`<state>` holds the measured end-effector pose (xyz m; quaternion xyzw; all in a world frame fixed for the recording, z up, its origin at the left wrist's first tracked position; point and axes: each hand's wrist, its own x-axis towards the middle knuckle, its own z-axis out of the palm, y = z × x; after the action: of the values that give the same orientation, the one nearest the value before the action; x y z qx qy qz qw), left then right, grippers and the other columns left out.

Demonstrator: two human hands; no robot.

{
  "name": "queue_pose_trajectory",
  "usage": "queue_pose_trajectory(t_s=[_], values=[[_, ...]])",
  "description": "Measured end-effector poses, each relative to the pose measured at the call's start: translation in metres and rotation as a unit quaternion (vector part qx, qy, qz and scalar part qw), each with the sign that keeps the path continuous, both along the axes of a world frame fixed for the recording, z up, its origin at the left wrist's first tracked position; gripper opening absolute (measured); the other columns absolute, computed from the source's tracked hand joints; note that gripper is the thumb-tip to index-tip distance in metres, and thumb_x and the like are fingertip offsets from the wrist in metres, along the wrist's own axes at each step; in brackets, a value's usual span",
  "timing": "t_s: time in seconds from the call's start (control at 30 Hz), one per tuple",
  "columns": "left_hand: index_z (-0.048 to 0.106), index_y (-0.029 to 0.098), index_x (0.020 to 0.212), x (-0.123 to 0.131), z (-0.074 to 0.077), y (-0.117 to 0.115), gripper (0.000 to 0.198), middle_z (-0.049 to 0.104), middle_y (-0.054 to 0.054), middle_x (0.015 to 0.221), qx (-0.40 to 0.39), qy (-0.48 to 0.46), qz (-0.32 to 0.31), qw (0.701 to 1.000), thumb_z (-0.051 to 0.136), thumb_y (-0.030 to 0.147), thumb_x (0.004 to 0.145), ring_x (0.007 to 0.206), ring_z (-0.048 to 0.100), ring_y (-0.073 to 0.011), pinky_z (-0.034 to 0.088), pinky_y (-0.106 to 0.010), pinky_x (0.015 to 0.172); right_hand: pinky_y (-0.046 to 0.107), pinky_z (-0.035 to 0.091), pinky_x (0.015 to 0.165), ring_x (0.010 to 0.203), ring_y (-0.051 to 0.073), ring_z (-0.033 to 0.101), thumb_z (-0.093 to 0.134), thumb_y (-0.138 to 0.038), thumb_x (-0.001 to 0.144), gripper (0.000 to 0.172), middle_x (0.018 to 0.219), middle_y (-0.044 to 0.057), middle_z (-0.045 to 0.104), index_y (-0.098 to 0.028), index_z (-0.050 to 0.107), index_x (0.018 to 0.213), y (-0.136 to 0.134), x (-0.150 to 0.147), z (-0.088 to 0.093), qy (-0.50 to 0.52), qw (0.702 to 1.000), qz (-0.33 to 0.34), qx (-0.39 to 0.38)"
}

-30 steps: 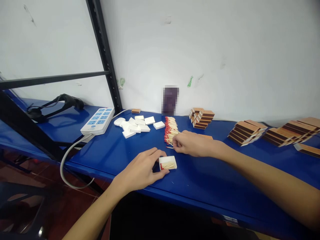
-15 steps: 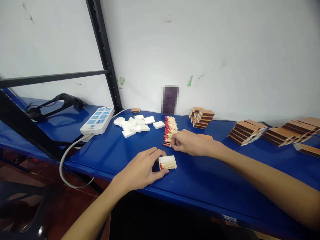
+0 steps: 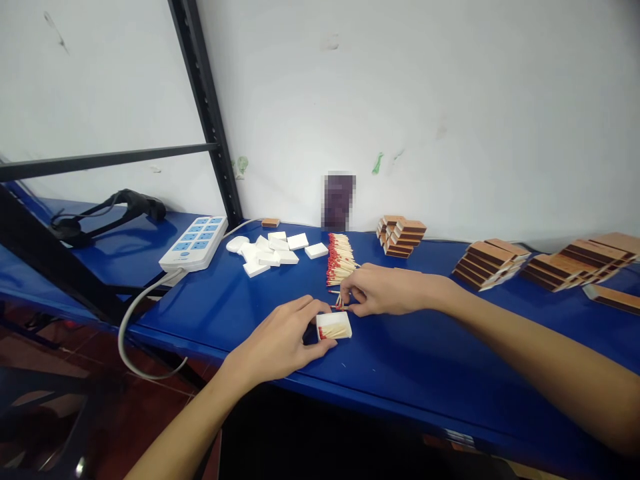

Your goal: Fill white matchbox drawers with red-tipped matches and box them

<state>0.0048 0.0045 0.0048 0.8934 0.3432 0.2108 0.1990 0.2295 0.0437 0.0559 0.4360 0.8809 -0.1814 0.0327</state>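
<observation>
My left hand (image 3: 287, 333) and right hand (image 3: 383, 291), seen from my remote end, each have hold of something. Beneath them runs the blue tabletop (image 3: 415, 360). Matchbox stacks (image 3: 490, 265) stand to the right, white boxes (image 3: 269, 253) lie to the left, a pile of red-headed matches (image 3: 341, 259) between. Near the front edge, my left grips a white tray (image 3: 329, 319) holding some tray matches (image 3: 337, 331); my right pinches a few loose matches (image 3: 340, 306) just beyond it.

Tabletop (image 3: 405, 357) right of tray (image 3: 327, 319) free; match pile (image 3: 341, 259) behind.
</observation>
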Motion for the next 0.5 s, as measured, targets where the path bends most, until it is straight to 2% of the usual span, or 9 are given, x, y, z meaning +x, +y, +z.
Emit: queue_pose_trajectory(t_s=[0.27,0.33,0.43,0.5], values=[[0.058,0.023,0.11,0.0002,0.0003,0.0001,0.026,0.061,-0.002,0.098,-0.005,0.001,0.004,1.0,0.062,0.034,0.087,0.083,0.058,-0.0182,0.044,-0.029,0.072,0.022,0.036,0.055,0.057,0.011,0.051,0.057,-0.015,0.078,0.043,0.065,-0.003,0.056,-0.021,0.065,0.119,0.0003,0.0016,0.0013,0.031,0.999,0.039,0.002],[0.058,0.023,0.11,0.0002,0.0003,0.0001,0.026,0.061,-0.002,0.099,-0.003,-0.001,0.002,1.0,0.063,0.033,0.087,0.085,0.058,-0.0186,0.045,-0.029,0.073,0.022,0.036,0.055,0.057,0.011,0.051,0.057,-0.019,0.079,0.036,0.065,-0.002,0.057,-0.021,0.067,0.114,-0.0003,-0.0004,0.0001,0.034,0.999,0.037,0.012],[0.058,0.023,0.11,0.0,-0.0002,0.0004,0.026,0.061,-0.001,0.1,0.004,-0.002,0.0,1.0,0.063,0.033,0.087,0.086,0.058,-0.0185,0.045,-0.029,0.075,0.022,0.035,0.055,0.057,0.011,0.05,0.057,-0.021,0.081,0.017,0.064,-0.002,0.058,-0.018,0.069,0.092,-0.0011,-0.0047,-0.0043,0.033,0.998,0.037,0.034],[0.058,0.023,0.11,-0.0001,-0.0006,0.0005,0.026,0.061,-0.001,0.1,0.007,-0.002,0.0,1.0,0.063,0.033,0.087,0.086,0.059,-0.0184,0.045,-0.03,0.076,0.023,0.035,0.055,0.056,0.011,0.05,0.056,-0.02,0.08,0.011,0.063,-0.002,0.058,-0.018,0.066,0.083,-0.0007,-0.0066,-0.0073,0.024,0.999,0.033,0.032]])
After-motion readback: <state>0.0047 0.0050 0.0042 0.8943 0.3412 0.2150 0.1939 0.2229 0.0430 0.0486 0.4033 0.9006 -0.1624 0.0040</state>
